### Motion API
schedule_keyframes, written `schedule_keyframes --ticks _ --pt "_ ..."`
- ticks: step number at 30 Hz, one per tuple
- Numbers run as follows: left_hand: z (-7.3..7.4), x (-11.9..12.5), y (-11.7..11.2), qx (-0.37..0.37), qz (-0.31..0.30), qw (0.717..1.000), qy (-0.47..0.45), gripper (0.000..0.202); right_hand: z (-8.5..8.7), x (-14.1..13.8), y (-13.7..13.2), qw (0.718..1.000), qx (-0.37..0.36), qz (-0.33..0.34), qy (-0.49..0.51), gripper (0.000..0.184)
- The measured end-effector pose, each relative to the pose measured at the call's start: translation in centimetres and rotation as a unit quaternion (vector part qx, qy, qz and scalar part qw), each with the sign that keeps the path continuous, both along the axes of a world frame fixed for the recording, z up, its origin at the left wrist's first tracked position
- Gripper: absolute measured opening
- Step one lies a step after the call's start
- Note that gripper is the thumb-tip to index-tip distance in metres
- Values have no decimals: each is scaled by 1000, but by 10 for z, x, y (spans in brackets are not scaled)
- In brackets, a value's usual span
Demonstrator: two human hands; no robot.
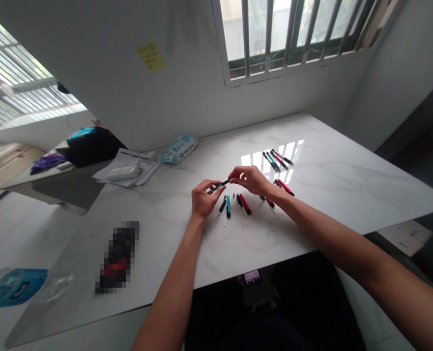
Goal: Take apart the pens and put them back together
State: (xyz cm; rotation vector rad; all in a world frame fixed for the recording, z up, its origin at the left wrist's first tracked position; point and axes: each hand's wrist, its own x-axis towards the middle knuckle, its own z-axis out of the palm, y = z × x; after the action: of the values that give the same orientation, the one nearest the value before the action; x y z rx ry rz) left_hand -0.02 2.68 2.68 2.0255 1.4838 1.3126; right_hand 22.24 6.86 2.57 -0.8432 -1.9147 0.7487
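Observation:
Between my two hands, above the table, is a blue and black pen (219,186). My left hand (203,199) is closed around its lower left part. At its upper right end, the fingertips of my right hand (251,179) pinch the black tip. Below the hands lie pen parts: a blue barrel (228,206) with a black end, a black piece (222,204) and a thin white refill (225,220). To their right is a red barrel (245,204) beside a black piece (239,200). More red and black parts (270,202) lie partly hidden under my right forearm.
Several whole pens (277,160) lie in a group at the back right, and a red pen part (286,187) sits nearer. At the back left are a wipes pack (180,149) and papers (128,167). A blurred dark object (117,257) and a bottle (22,287) lie left.

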Motion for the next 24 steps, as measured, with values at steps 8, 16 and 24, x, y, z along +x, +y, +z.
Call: schedule_keyframes --ticks 8,16,24 --pt "-4 -5 5 -28 18 988 -152 30 3 -4 -6 999 4 39 -28 10" --pt "-2 -6 4 12 64 994 -89 31 13 15 1 974 42 -31 -220 6" --pt "-6 -24 16 27 161 982 -94 26 5 72 34 905 -111 -304 -276 16"
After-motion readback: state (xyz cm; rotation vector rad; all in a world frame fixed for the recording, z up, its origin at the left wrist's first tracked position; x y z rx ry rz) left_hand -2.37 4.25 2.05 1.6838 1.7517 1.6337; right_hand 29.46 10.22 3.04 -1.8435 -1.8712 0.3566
